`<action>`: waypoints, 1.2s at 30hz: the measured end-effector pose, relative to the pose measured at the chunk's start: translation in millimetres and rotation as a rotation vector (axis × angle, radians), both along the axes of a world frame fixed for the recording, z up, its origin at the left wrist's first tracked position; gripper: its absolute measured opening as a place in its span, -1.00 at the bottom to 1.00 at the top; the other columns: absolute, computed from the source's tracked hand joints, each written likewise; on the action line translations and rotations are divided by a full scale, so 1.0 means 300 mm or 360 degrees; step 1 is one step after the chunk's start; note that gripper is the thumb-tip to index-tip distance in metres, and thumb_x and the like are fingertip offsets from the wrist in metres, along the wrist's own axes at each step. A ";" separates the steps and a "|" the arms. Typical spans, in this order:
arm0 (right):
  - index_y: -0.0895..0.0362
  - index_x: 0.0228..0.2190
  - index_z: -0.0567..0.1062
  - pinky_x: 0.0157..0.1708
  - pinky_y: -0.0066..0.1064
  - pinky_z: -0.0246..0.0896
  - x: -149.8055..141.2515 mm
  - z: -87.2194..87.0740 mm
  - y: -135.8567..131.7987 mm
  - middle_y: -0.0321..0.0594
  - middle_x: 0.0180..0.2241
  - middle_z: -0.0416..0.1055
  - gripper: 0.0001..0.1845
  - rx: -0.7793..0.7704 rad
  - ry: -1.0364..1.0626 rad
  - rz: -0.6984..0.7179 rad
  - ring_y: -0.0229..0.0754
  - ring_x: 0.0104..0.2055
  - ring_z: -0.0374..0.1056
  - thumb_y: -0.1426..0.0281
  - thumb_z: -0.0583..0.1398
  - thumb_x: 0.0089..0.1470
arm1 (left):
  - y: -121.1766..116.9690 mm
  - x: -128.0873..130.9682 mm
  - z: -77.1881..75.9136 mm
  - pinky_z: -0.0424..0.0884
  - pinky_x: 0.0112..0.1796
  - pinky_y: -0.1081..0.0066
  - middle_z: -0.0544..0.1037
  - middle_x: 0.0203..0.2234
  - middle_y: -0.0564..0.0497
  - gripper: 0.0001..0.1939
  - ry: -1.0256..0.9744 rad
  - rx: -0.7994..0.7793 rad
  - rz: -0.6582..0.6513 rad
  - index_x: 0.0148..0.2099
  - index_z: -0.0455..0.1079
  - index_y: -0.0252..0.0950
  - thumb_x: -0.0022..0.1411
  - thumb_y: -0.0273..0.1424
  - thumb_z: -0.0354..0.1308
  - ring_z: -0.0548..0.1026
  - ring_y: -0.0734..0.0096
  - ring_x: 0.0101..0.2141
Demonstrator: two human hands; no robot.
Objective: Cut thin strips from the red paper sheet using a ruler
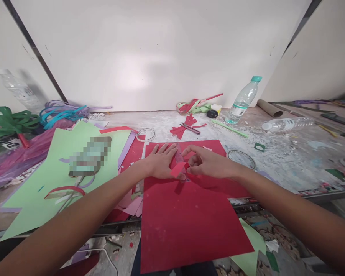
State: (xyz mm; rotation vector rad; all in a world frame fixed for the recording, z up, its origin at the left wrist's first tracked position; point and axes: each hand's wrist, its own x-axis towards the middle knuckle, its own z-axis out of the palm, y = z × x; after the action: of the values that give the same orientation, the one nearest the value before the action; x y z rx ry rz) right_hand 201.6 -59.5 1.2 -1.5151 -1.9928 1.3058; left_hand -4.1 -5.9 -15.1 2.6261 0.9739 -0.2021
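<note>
Centrally, the red sheet (pixel 192 226) overhangs the table's (pixel 287 163) near edge. On it, the left hand (pixel 161 163) lies palm down, grip spread wide, fingers against a clear ruler (pixel 179 154). The right hand (pixel 205 161), fingers bent, has its grip nearly closed, pinching a curled red strip (pixel 178 169) above the sheet. Beyond the sheet, rightward, stands a teal-capped bottle (pixel 244 99), its label (pixel 237 110) illegible.

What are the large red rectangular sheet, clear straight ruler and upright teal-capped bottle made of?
Large red rectangular sheet: matte paper or card, judging by its thin, crisp edges.
Clear straight ruler: probably smooth plastic; red shows through.
Clear teal-capped bottle: likely glossy plastic, given its see-through walls; glass not excluded.
</note>
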 end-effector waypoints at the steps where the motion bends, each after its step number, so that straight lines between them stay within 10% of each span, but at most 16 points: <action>1: 0.04 -0.12 0.23 -0.49 -0.45 0.09 0.001 0.006 -0.007 -0.36 -0.46 0.39 -0.60 -0.0001 -0.0009 -0.0023 -0.23 -0.45 0.30 0.40 0.19 -0.03 | -0.002 0.000 0.004 -0.33 0.24 -0.02 -0.36 0.36 -0.06 0.14 -0.0005 -0.0016 0.0011 0.42 -0.39 -0.28 0.04 0.34 -0.16 -0.45 0.03 0.32; 26: 0.06 -0.22 0.27 -0.45 -0.44 0.17 0.012 -0.065 0.013 -0.34 -0.46 0.42 -0.71 0.0390 -0.0150 -0.0152 -0.21 -0.42 0.37 0.48 0.15 -0.04 | 0.059 -0.013 -0.005 -0.46 0.21 -0.09 -0.40 0.37 -0.05 0.25 -0.0027 0.0274 -0.0026 0.42 -0.38 -0.24 -0.10 0.27 0.09 -0.47 -0.11 0.31; 36: 0.07 -0.23 0.25 -0.69 -0.53 0.03 0.019 -0.067 0.124 -0.37 -0.56 0.40 -0.73 0.0311 -0.0103 -0.0257 -0.30 -0.63 0.27 0.43 0.17 -0.01 | 0.042 -0.031 0.007 -0.42 0.23 -0.05 -0.22 0.37 0.14 -0.09 -0.0162 0.0155 0.0035 0.41 -0.24 -0.02 0.16 0.26 -0.16 -0.43 -0.01 0.32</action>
State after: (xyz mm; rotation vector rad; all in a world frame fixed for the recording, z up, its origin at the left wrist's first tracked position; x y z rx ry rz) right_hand 207.4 -22.2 -18.9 -1.6034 -1.9274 0.9802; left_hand -13.4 6.8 -12.9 2.6825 1.0010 -0.0153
